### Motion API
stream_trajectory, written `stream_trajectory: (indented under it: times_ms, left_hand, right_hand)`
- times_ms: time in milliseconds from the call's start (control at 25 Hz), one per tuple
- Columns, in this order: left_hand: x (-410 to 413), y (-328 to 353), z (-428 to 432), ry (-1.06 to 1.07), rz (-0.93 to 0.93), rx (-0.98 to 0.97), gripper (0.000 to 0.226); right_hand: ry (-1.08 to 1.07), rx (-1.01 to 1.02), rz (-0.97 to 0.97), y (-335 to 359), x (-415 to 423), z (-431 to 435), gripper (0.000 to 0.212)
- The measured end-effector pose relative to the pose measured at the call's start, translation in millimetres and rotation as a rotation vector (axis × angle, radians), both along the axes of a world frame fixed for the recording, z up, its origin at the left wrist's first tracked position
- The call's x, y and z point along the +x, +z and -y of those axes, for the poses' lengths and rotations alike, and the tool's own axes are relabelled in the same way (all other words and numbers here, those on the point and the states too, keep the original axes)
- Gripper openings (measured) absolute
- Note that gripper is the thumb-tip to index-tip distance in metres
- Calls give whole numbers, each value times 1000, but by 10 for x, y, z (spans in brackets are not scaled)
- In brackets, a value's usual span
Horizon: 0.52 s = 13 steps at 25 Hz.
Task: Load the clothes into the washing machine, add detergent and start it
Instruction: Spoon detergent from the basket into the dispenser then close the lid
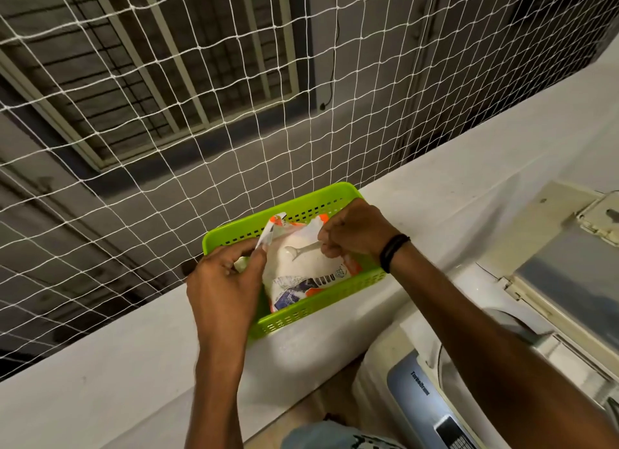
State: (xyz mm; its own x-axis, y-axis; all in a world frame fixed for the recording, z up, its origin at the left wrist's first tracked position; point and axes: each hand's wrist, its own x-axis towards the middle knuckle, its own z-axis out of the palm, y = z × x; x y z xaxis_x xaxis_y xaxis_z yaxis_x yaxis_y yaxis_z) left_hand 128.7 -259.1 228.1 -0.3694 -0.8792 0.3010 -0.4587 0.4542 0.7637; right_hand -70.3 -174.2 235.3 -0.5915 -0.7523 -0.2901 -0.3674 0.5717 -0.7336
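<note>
Fingers curled on both sides: left hand [221, 281] pinches the top flap of the detergent bag [301, 271], right hand [355, 229] grips a white spoon [303, 249] over the powder; bag sits in the green basket [301, 318] on the ledge [134, 365].

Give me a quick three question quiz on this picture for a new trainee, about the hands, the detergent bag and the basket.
1. True or false: the detergent bag lies inside the green basket.
2. Which hand holds the white scoop over the powder? A: left. B: right. C: neither.
3. Fill in: the basket stands on the white ____, to the left of the washing machine.

Key
1. True.
2. B. The right hand grips the scoop's handle, while the left hand pinches the bag's top edge.
3. Ledge.
</note>
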Motion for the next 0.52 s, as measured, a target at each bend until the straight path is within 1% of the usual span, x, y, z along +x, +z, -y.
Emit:
stream_trajectory:
  times_ms: [120, 320, 400, 520]
  left_hand:
    - [-5, -12, -8, -1, 18, -13, 18]
    - [-19, -14, -31, -4, 52, -31, 20]
    - [-19, -6, -37, -6, 62, -44, 20]
    - [-20, 7, -38, -9, 71, -55, 19]
  right_hand:
    - [-97, -79, 20, 1, -21, -50, 23]
    - [-68, -138, -56, 28, -12, -120, 16]
    - [-80, -162, -30, 55, -16, -166, 16]
    - [-98, -190, 65, 92, -49, -247, 14]
